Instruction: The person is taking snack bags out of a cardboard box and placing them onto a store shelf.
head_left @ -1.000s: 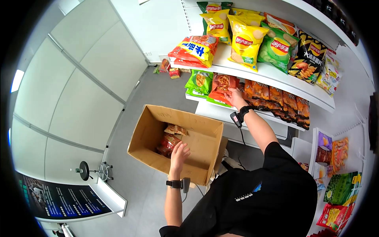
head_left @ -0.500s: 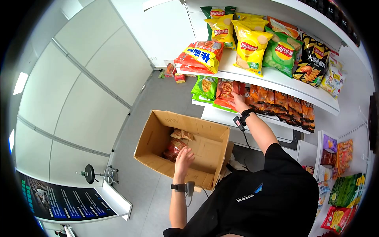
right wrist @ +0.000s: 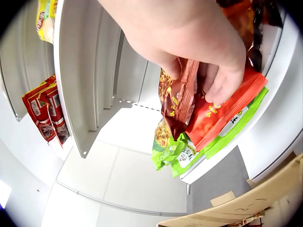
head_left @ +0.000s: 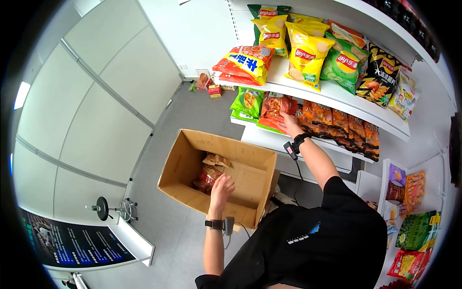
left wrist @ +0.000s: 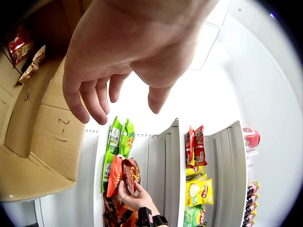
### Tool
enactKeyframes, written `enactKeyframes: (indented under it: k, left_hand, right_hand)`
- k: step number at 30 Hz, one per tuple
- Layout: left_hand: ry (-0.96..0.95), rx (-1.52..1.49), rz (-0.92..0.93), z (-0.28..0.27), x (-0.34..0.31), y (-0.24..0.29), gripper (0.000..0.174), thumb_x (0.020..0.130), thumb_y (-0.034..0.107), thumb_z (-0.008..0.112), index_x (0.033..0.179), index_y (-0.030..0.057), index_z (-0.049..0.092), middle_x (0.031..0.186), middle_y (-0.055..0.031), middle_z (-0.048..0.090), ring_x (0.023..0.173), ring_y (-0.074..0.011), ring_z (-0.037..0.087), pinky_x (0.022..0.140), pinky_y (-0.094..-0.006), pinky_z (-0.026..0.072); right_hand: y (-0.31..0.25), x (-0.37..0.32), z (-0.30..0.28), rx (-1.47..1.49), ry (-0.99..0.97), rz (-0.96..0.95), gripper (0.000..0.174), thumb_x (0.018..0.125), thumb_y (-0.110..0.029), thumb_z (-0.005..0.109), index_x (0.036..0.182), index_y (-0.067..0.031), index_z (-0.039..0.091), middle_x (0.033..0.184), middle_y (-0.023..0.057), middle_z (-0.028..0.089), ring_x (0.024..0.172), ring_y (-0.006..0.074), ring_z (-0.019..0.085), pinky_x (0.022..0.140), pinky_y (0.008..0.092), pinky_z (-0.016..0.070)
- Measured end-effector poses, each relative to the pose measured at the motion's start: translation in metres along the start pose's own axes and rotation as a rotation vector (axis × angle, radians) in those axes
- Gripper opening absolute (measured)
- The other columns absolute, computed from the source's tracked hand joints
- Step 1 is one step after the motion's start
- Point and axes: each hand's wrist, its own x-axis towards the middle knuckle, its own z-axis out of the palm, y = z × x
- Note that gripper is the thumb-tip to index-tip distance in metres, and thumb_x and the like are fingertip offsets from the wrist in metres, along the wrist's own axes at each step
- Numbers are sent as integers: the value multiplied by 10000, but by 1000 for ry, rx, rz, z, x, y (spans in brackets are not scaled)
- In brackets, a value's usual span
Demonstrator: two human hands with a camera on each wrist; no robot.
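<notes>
My right hand reaches to the lower shelf. Its thumb and fingers pinch the edge of a dark red snack bag, as the right wrist view shows. Some fingertips lie between that bag and a brighter red bag right beside it. Green snack bags stand just left of these on the shelf. Over the open cardboard box, my left hand hangs with loosely bent fingers and holds nothing. Red snack bags and a smaller light brown packet lie inside the box.
The upper shelf carries yellow, green and black chip bags, and red noodle packs at its left end. Orange-and-dark bags fill the lower shelf's right. A side rack stands at right, a stool at far left.
The head view sways slightly. My right hand stays at the red bags, its fingers shifting a little at the bag's edge. The left hand keeps its place over the box.
</notes>
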Motion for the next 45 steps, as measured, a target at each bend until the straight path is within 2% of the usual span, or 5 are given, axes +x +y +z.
enactKeyframes:
  k: [12,16,21,24,45]
  left_hand:
    - [26,-3,-6,-9,-7,-4,485,912,338,518,1315,93,406,1248,-57,514,1051,-196,531,905,-375,427]
    - [37,-11,-5,-10,-10,-1,473,908,341,525,1301,100,420,1222,-44,534,1029,-182,539,900,-372,429]
    - [47,-3,-4,-8,-7,-3,487,906,349,530,1308,101,415,1206,-36,547,1009,-169,545,896,-370,428]
    - [32,-12,-19,-6,-3,-4,600,895,333,557,1356,27,326,1300,-126,465,1158,-293,472,954,-396,397]
    - [27,16,-42,0,0,-14,565,904,385,516,1354,81,363,1278,-76,492,1109,-219,497,959,-398,381]
  right_hand:
    - [-10,15,10,79,61,-23,293,882,-193,534,1163,-140,470,1175,75,484,987,325,519,810,510,474]
    - [-11,19,10,123,-47,-95,305,909,-135,506,1203,-147,428,1228,60,449,1076,303,502,856,486,479]
    - [-13,17,11,247,-125,-253,206,919,-82,472,1124,-66,474,1127,55,474,952,267,542,838,449,525]
    - [-10,11,9,321,-129,-289,219,916,-92,486,1131,-60,459,1132,70,472,942,291,558,838,454,524]
    - [-5,9,-9,184,-69,-74,412,833,-257,628,1156,-67,455,1148,123,528,964,347,596,806,437,530]
